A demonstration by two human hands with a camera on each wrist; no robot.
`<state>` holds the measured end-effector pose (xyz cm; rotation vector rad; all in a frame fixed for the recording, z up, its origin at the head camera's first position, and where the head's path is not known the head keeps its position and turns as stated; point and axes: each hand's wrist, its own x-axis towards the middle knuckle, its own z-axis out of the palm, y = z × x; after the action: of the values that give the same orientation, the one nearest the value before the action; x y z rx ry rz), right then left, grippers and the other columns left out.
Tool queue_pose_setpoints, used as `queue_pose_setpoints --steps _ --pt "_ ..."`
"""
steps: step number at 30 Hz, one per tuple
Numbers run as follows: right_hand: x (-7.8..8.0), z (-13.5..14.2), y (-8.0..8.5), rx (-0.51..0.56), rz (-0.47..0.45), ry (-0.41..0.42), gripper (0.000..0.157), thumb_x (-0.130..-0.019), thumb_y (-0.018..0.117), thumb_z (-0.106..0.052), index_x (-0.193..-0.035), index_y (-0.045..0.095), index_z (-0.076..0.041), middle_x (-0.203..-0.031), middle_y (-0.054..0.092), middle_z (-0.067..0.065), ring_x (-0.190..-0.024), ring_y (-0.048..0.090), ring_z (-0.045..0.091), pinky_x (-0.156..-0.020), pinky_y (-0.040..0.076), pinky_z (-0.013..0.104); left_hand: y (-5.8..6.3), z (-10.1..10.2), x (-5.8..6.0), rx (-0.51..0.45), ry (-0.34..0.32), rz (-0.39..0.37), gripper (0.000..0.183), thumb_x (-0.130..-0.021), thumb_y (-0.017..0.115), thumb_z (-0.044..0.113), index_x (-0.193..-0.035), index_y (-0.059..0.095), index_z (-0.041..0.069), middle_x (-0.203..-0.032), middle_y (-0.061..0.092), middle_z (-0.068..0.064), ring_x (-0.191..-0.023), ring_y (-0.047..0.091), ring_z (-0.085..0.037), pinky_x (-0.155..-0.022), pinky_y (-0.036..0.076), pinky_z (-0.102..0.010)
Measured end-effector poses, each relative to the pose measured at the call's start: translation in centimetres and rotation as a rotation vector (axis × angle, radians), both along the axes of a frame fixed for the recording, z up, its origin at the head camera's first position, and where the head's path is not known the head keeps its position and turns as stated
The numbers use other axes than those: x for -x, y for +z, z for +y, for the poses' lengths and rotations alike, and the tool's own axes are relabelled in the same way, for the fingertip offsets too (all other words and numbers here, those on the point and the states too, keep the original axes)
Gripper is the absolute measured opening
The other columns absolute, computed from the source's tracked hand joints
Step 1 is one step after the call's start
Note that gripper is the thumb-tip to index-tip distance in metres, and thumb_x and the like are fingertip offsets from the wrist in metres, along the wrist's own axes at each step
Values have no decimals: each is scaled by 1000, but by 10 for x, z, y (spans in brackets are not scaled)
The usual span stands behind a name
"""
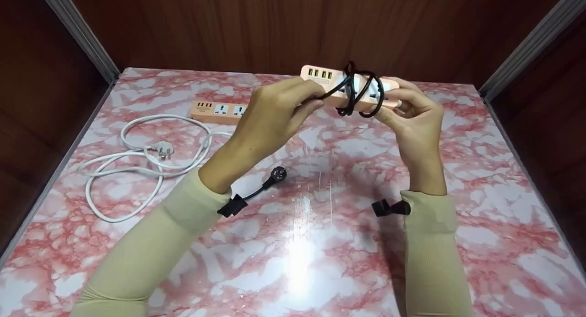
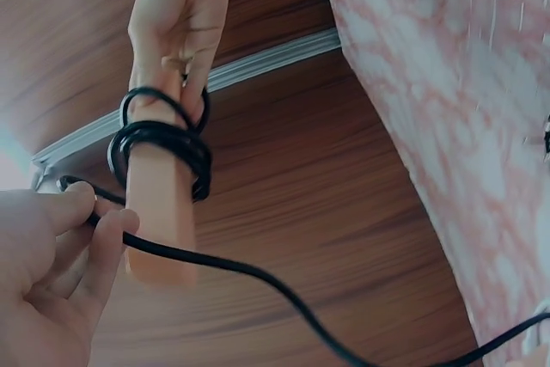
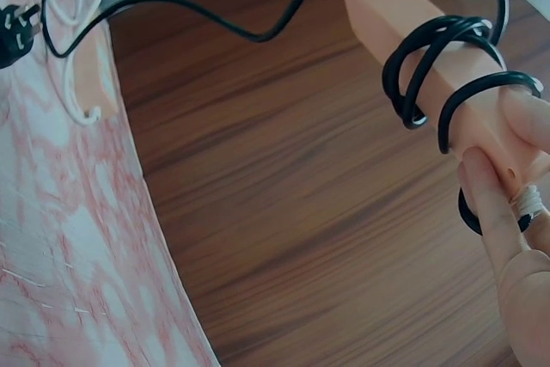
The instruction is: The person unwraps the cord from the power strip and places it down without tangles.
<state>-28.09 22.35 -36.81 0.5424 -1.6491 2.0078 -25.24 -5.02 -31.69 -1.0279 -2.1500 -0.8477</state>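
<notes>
A peach power strip [image 1: 316, 74] with a row of USB ports and white sockets is held up above the table's far edge. My right hand [image 1: 419, 117] grips its right end. Several loops of black cable [image 1: 351, 90] wrap around the strip, seen also as a dark bundle [image 3: 430, 49] in the right wrist view. Close to the strip's left end, my left hand [image 1: 279, 111] pinches the cable between thumb and fingers. From there the loose cable [image 2: 266, 274] sags away in the left wrist view. Its black plug [image 1: 278, 174] appears lower down, near the left sleeve.
A second peach power strip [image 1: 215, 113] lies at the back left, partly behind my left hand. Its white cable [image 1: 110, 163] spreads in loose loops with a white plug [image 1: 163, 148]. Dark wooden panels [image 1: 206, 28] stand around the red-and-white marbled table [image 1: 339, 262].
</notes>
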Motion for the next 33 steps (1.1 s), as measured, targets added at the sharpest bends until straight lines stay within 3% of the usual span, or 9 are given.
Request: queue_pose_setpoints --steps 11,19,26,33 --pt "1 1 -1 -14 -6 21 30 -75 89 16 -100 73 19 -125 70 24 -110 71 33 -83 63 30 33 -8 9 46 40 -65 13 -104 69 15 -106 77 5 -96 75 -8 -82 64 -18 -75 51 -32" --pt "-2 0 0 -31 -36 25 31 -76 90 12 -102 74 18 -127 69 25 -109 72 34 -83 63 33 51 -9 24 62 65 -78 17 -104 71 20 -105 79 5 -94 75 -7 -81 60 -17 -77 47 -33" --pt "-3 2 0 -29 -23 30 31 -77 90 12 -102 73 19 -127 68 27 -107 71 35 -83 63 33 57 -11 43 82 85 -118 19 -105 69 22 -107 79 7 -98 76 -7 -84 59 -12 -80 46 -29" --pt "-2 2 0 -10 -4 42 31 -76 88 15 -102 72 21 -128 68 27 -108 71 35 -80 63 31 52 -17 56 81 155 -192 17 -105 69 24 -108 80 12 -102 78 -3 -85 60 -11 -83 46 -30"
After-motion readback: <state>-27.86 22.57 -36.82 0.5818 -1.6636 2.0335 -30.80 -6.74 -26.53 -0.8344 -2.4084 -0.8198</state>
